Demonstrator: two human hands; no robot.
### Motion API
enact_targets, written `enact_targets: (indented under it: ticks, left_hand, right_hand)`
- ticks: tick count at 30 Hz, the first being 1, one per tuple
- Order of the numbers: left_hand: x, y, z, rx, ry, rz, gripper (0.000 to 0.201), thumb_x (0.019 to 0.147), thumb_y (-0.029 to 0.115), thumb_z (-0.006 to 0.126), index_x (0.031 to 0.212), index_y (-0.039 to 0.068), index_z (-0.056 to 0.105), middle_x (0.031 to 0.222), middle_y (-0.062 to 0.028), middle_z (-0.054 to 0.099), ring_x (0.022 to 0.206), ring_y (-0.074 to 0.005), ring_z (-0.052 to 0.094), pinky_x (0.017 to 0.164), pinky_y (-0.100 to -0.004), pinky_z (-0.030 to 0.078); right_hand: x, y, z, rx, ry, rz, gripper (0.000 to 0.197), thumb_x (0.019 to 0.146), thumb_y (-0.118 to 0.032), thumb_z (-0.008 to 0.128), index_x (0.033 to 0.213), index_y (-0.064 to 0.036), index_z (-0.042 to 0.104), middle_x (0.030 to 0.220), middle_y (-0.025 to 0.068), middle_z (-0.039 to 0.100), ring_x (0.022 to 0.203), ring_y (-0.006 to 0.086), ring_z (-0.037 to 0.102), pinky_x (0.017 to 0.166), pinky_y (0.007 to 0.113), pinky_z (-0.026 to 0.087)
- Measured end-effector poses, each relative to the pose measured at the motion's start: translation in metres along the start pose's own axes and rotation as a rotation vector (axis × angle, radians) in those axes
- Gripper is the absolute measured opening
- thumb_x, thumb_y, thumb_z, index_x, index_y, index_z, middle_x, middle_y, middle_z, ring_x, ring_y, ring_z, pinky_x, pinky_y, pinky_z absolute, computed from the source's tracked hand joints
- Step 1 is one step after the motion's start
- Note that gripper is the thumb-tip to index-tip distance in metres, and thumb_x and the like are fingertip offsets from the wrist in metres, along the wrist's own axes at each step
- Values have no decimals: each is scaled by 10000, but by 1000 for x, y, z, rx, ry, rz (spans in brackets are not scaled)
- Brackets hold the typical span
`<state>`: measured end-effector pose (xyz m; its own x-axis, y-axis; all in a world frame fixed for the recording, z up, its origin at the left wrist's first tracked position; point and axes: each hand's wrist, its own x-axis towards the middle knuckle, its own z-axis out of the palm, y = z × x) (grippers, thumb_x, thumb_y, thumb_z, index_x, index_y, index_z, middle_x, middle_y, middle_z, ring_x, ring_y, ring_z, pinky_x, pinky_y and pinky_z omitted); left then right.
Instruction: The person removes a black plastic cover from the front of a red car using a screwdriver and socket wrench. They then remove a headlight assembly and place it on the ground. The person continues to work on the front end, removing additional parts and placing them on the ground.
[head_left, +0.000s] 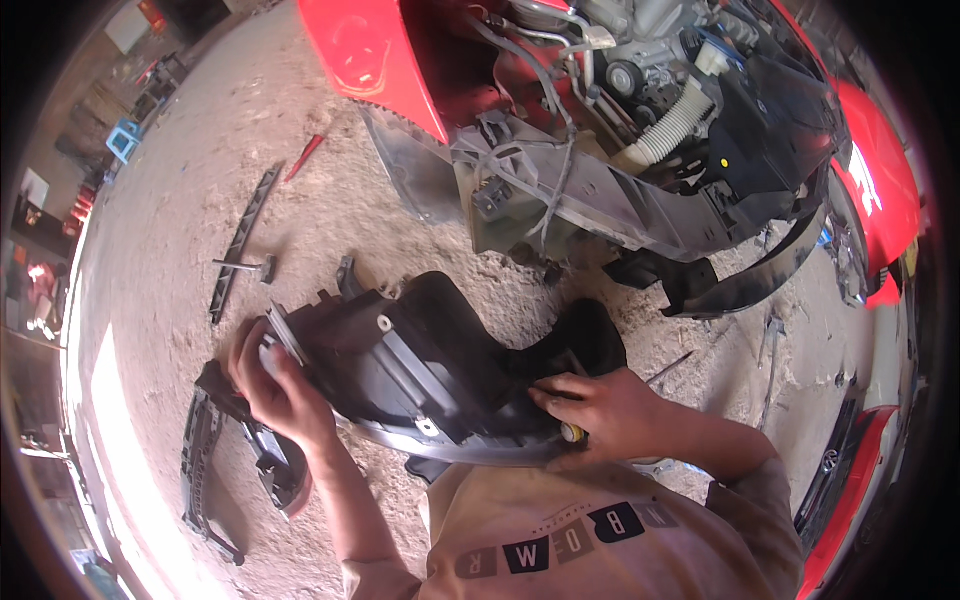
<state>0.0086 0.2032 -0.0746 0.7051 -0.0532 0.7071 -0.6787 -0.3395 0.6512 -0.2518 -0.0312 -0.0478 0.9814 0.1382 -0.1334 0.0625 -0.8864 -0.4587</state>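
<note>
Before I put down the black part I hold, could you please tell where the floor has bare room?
Bare floor lies between the hammer and the red car, also between the blue stool and the long black strip. It is crowded beside the left hand, where black brackets lie.

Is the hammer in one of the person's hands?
No, the hammer lies across a black strip, while the left hand and right hand are on a large black car part.
</note>
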Motion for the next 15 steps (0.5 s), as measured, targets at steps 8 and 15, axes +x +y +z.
enact_targets:
  ticks: [8, 15]
  left_hand:
    - [-15, -41, -55, -69, 197, -551, 574, 976, 384, 559, 1412, 20, 478, 1428, -150, 480, 1306, -279, 449, 1087, -391, 359]
    - [0, -123, -91, -617, -225, -1017, 437, 997, 369, 566, 1262, 24, 608, 1073, -39, 685, 962, -145, 647, 882, -298, 513]
  right_hand:
    - [-3, -20, 2, -2, 72, -59, 748, 734, -527, 751, 1282, -37, 609, 1255, 106, 591, 847, 234, 702, 657, 349, 575]
    - [-3, -24, 4, -35, 131, -93, 736, 702, -511, 793, 1232, -21, 647, 1247, 102, 616, 875, 227, 711, 673, 321, 586]
